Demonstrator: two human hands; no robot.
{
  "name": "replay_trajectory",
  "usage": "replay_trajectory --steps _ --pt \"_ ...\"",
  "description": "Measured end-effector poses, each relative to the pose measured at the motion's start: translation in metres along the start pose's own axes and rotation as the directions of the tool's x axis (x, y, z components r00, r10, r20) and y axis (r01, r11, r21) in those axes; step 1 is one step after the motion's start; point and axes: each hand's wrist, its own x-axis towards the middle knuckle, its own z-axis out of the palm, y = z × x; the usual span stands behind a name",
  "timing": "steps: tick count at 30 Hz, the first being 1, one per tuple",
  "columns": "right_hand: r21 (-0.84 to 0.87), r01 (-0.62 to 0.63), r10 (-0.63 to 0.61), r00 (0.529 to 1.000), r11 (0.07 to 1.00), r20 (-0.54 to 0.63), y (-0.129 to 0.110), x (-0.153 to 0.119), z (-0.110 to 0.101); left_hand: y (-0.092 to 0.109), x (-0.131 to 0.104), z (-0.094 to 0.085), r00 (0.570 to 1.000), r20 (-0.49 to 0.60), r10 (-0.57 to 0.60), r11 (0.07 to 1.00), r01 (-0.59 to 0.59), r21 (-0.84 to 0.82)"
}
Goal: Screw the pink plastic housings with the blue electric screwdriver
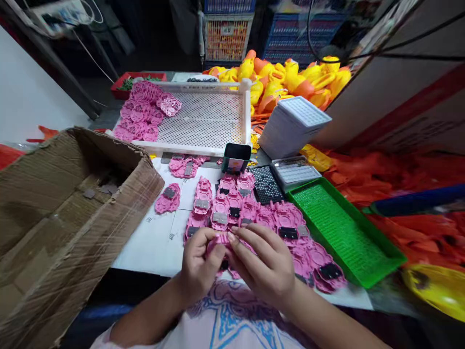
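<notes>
Both hands meet near the table's front edge around a small pink plastic casing part (221, 238). My left hand (200, 264) pinches it between thumb and fingers. The fingertips of my right hand (265, 261) press on its right side, and the fingers cover much of it. Many pink plastic casings (267, 217) spread over the white sheet beneath and around the hands, several with a grey or black rectangular piece (288, 232) set in. One casing (168, 198) lies apart on the left.
A torn cardboard box (138, 186) stands at left. Behind is a white perforated crate (203, 144) with stacked pink parts (140, 111). A dark square cup (236, 157), black tray (267, 184), stacked white trays (286, 128) and green tray (336, 228) stand right. Yellow toy parts (290, 77) are piled behind.
</notes>
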Motion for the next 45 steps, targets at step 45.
replay_trajectory --steps 45 --pt "-0.375 -0.167 0.279 0.923 0.912 0.266 0.078 -0.132 -0.038 -0.021 -0.056 -0.034 0.883 0.099 0.459 0.722 -0.436 0.538"
